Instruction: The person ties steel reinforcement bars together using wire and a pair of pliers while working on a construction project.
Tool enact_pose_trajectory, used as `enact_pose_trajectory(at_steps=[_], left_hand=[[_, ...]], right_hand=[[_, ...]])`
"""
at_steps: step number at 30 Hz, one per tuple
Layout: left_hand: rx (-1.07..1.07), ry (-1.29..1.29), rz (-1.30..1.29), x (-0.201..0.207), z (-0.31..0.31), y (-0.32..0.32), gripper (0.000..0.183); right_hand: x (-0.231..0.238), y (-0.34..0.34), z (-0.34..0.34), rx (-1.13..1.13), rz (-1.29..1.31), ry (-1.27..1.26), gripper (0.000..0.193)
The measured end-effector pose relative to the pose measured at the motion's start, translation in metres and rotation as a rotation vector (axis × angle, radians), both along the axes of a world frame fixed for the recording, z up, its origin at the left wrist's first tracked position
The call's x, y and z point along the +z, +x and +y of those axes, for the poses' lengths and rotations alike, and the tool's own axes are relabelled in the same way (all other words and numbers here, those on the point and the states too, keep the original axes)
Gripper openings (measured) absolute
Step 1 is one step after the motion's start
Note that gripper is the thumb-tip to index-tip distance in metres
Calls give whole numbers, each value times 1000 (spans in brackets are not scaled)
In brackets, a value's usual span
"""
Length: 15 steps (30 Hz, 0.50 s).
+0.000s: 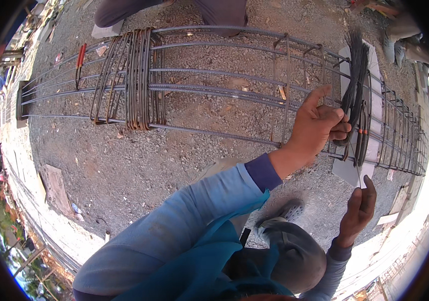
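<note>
A long rebar cage [199, 91] stretches across in front of me. My left hand [317, 123] is over its right part, beside a bundle of dark tie wire [356, 70]. The left fingers are curled in and the index finger points up; what they hold, if anything, I cannot make out. Below the bundle lies a dark two-handled tool [362, 138] with orange bands, like pincers. My right hand [357, 213], nearer to me, pinches a thin piece of wire [359, 179] between thumb and fingers.
Grouped steel stirrups [139, 80] hang on the cage's left part, near a red-handled tool [79, 62]. Pale boards [372, 100] lie under the cage at right. Another person's legs [219, 15] are at the far side. Gravel [124, 165] covers the ground.
</note>
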<state>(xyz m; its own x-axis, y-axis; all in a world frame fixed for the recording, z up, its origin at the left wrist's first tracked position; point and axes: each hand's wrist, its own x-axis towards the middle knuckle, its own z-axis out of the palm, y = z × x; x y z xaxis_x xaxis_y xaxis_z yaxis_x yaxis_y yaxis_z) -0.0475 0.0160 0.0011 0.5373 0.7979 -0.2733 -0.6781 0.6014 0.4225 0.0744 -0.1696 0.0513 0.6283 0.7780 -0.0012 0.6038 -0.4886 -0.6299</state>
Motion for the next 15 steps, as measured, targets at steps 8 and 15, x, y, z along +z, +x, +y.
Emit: enact_pose_trajectory(at_steps=[8,15], left_hand=[[-51,77,0,10,-5,-13,53],[26,182,32,39,-32,-61,44]], right_hand=[[20,-33,-18,7,430,20,24],[-9,-61,-1,157,498,-150,17]])
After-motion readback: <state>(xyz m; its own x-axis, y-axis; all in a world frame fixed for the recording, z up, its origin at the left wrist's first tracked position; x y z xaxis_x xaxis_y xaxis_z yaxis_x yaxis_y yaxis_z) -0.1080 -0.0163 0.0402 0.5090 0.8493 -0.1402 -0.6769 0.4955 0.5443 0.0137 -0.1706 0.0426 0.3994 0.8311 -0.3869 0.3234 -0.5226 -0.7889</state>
